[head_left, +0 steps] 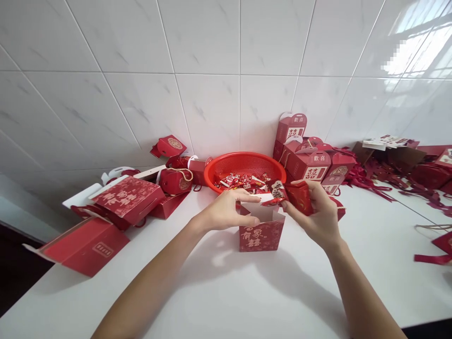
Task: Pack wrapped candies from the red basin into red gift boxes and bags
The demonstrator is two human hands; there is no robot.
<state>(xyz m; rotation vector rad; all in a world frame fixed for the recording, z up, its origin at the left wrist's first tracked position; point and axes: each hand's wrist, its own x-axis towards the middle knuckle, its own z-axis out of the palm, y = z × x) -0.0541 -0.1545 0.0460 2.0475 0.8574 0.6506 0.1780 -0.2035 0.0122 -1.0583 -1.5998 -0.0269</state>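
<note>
Head view: above the white table (219, 296), facing forward and down
Tiled wall (205, 42): farthest, faced nearly square
Forearms (157, 275): closest, entering from below
Open red box (262, 239): near, seen from above

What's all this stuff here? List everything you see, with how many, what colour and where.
Open gift box: 1, red, centre, under the hands
Wrapped packets: at least 2, red and patterned, at the right hand's fingers
Basket: 1, red-orange, behind the gift box
Wrapped sweets: many, red and white, in the basket
Left boxes: several, red, heaped on the left
Right boxes: several, red, stacked right of the basket
Ribbons: many, dark red, right
Table: 1, white, beneath everything
Tiled wall: 1, whitish, behind
Left hand: 1, bare, at the gift box's rim
Right hand: 1, bare, right of the gift box's opening
</note>
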